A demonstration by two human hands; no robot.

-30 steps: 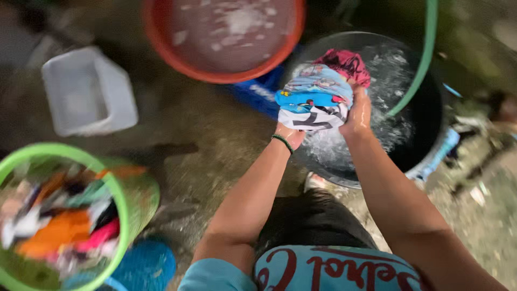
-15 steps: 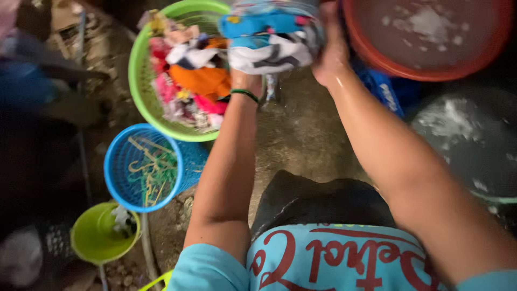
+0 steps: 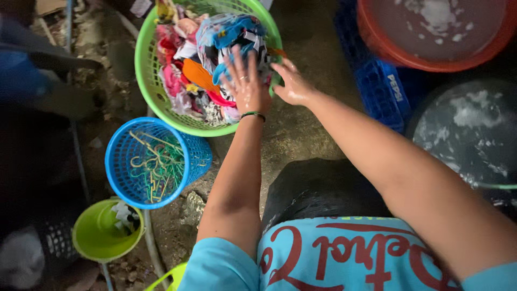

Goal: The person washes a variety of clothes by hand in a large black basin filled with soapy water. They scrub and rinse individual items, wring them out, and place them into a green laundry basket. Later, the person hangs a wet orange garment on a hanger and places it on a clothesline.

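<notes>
- Left hand (image 3: 246,81): arm stretched forward from the shoulder, forearm nearly straight, dark band at the wrist. Palm down, fingers spread wide, pressing flat on the blue patterned garment (image 3: 231,33); nothing gripped.
- Right hand (image 3: 291,82): arm reaches in diagonally from the lower right, skin wet and shiny. Hand open, fingers loosely extended toward the basket's near-right edge, just beside the garment. Touching or not: cannot tell. It holds nothing.
- Blue patterned garment lies on top of the heap of mixed coloured clothes (image 3: 186,81) inside the green basket (image 3: 145,81), toward its right side.
- Green basket sits on the rough ground (image 3: 301,134), ahead and left of the person.
- Blue mesh basket (image 3: 121,178) stands just below the green one, holding wire hangers (image 3: 156,167).
- Small lime bucket (image 3: 99,237) sits lower left, near the blue basket.
- Red basin (image 3: 431,59) at upper right holds sudsy water; blue crate (image 3: 382,86) under it.
- Dark tub (image 3: 468,134) with foamy water sits at right, beside the right forearm.
</notes>
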